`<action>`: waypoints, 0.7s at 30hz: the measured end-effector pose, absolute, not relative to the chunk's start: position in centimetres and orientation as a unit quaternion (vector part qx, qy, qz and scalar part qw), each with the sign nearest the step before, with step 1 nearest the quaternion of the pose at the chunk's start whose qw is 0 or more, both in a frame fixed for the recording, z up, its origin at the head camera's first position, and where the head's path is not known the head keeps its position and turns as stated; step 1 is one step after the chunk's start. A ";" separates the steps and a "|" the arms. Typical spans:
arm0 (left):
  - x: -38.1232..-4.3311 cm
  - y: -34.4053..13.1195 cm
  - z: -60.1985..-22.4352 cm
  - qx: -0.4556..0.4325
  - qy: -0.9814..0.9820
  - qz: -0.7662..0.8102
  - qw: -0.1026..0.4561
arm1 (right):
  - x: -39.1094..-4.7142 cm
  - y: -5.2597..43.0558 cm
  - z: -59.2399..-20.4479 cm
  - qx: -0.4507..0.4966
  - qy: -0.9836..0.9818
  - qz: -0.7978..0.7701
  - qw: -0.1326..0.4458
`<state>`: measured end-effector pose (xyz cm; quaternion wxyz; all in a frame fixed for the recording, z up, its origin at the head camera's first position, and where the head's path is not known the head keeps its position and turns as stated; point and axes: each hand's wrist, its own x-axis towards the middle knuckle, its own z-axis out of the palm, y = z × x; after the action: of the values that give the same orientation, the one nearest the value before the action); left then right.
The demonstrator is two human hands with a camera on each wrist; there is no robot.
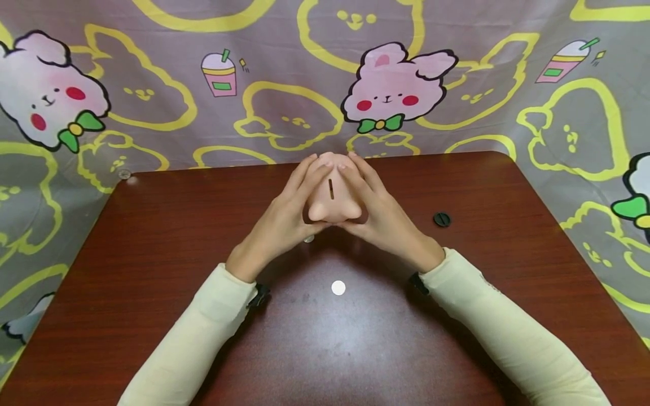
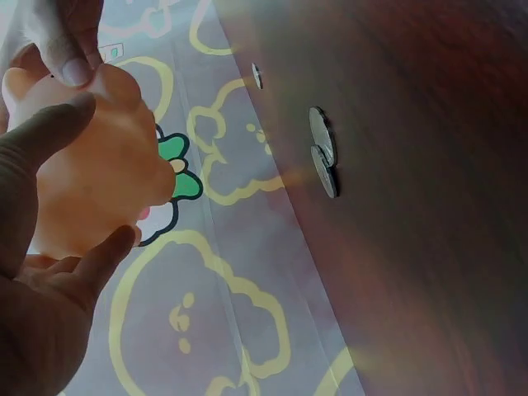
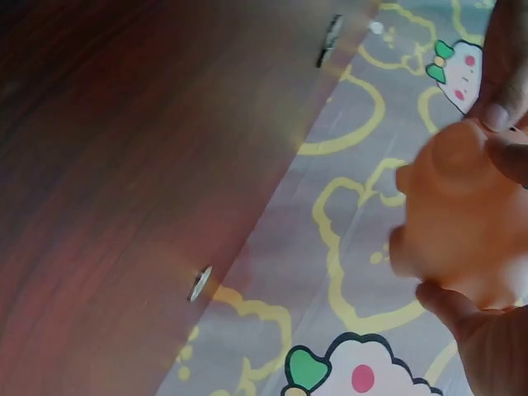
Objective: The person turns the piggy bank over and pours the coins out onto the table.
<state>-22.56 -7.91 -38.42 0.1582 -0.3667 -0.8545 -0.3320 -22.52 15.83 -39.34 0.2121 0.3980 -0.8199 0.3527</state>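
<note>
A pink piggy bank with a narrow slot in its top is held up between both hands. My left hand grips its left side, with fingers over the top and thumb beneath the near end. Mirroring that, my right hand grips the right side. In the left wrist view the bank hangs above the tabletop; the right wrist view shows its rounded body between the fingers. A coin lies partly hidden beside the left thumb. Nearer me lies a bright round disc.
On the brown table, a black round plug lies right of the hands. Thin discs overlap in the left wrist view. A small clear piece sits at the far left corner. Behind hangs a cartoon-patterned cloth.
</note>
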 end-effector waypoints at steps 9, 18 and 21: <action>-22.4 -8.1 -38.5 -0.382 -0.845 -0.316 0.198 | -22.5 15.8 -39.4 0.420 -0.810 0.318 0.259; -23.0 -8.4 -38.8 -0.367 -0.853 -0.357 0.101 | -22.3 16.1 -39.5 0.373 -0.833 0.363 0.190; -23.3 -8.5 -39.1 -0.352 -0.843 -0.404 0.051 | -22.3 16.2 -39.5 0.334 -0.844 0.394 0.143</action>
<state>-23.31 -8.52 -39.09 0.0515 -0.3522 -0.8429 -0.4035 -22.26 16.24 -39.51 0.1429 0.3341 -0.8440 0.3945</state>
